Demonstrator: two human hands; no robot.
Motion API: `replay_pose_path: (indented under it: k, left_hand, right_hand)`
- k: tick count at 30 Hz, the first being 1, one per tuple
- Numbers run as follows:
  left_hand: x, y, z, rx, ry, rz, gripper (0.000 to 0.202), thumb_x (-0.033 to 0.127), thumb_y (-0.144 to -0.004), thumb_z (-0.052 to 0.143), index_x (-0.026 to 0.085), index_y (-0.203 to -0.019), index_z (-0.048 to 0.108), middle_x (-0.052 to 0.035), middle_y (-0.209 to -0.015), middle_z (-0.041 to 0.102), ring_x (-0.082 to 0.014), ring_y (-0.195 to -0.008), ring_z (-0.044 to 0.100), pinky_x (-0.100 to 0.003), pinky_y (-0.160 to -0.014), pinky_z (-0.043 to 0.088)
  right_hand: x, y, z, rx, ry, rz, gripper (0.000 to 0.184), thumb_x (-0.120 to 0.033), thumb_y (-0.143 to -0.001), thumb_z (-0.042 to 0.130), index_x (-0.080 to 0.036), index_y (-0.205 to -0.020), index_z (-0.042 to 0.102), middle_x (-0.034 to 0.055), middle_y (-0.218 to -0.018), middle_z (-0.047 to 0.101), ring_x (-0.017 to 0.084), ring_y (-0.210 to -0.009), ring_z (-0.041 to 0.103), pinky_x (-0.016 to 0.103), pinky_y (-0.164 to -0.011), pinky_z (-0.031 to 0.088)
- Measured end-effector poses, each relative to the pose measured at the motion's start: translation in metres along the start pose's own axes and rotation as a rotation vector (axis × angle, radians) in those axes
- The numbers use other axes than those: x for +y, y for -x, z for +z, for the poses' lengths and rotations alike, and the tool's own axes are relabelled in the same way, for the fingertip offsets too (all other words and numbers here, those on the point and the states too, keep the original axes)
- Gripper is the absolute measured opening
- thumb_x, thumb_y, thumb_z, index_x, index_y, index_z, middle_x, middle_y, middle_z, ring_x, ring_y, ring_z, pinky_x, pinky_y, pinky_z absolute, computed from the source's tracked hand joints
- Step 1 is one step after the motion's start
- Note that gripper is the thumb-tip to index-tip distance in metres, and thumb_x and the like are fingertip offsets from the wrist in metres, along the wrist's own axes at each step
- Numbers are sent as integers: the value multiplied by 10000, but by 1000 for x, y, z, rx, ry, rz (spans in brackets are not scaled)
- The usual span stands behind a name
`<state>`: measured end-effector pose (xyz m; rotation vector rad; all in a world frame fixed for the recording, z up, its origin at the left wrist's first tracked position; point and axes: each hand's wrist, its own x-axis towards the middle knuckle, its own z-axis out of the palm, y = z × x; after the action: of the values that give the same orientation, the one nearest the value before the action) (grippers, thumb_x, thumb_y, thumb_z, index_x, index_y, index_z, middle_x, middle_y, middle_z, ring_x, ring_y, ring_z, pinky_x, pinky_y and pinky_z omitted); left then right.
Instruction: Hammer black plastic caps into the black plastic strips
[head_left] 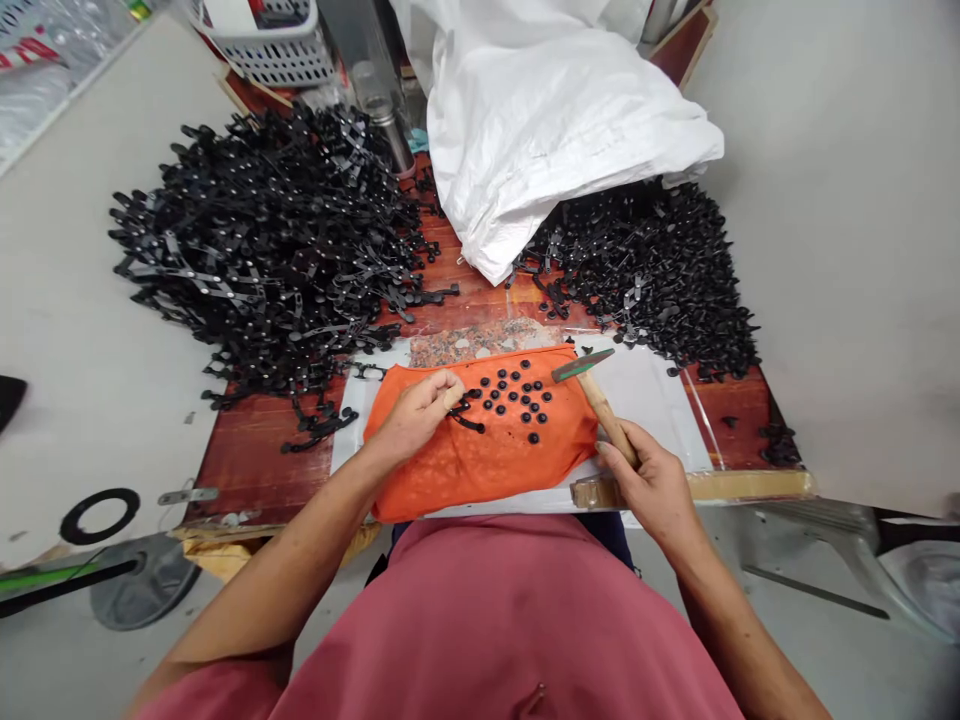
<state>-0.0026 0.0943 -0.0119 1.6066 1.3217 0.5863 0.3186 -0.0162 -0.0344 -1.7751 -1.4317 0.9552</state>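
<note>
An orange cloth (487,450) lies on a white sheet in front of me, with several small black round pieces (517,392) scattered on it. My left hand (416,410) rests on the cloth's left part, fingers pinched on a black metal strip (463,415). My right hand (649,480) is closed round the wooden handle of a small hammer (592,385), whose green head (581,365) hovers over the cloth's far right corner.
A large heap of black metal parts (262,240) covers the far left of the red-brown board (255,460). A smaller heap (652,265) lies far right, beside a white sack (547,120). A plastic basket (270,40) stands behind. A black ring (99,515) lies on the floor at left.
</note>
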Motion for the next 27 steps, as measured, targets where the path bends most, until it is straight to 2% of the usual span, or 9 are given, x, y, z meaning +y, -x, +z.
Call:
replay_pose_path:
  k: [5,11,18,21,25,27]
  left_hand:
    - [-3,-4,5,21,-85,-3,249,415,-966,474,196,-878,552,38,-731,491,-133,-700,460,-261,-688,366]
    - [-1,-8,3,50,-214,41,249,391,-975,399,217,-908,563,11,-789,586,-171,-778,536,-287,-751,388]
    - [0,-6,7,68,-285,46,226,344,-991,397,221,-895,560,6,-812,609,-170,-783,572,-286,-764,395]
    - [2,-5,8,80,-305,30,210,329,-979,415,221,-870,558,12,-778,604,-169,-752,570,-285,-739,388]
    - [5,-5,8,84,-308,40,185,315,-966,430,229,-869,562,7,-782,632,-174,-746,574,-285,-729,394]
    - [5,-5,9,88,-319,48,178,310,-961,429,233,-875,564,2,-781,637,-182,-746,575,-290,-730,397]
  right_hand:
    - [11,3,1,2,9,14,413,-450,-956,590,-195,-1264,695,-17,-734,681,182,-668,635,270,-656,514]
    - [13,0,2,-44,48,-16,397,-444,-961,583,-204,-1255,700,5,-875,732,183,-745,655,271,-699,521]
    - [16,0,2,-26,33,-6,419,-468,-950,605,-193,-1252,699,2,-869,734,181,-730,655,258,-667,517]
    - [14,1,1,-23,42,-9,426,-481,-964,587,-188,-1253,699,5,-859,727,178,-727,652,257,-653,512]
    - [3,1,-4,-38,128,-44,438,-482,-1012,499,-206,-1293,691,-8,-742,705,172,-631,633,266,-591,500]
    - [-8,0,-5,-31,236,-95,428,-461,-1031,470,-239,-1328,684,15,-836,761,192,-684,684,283,-620,519]
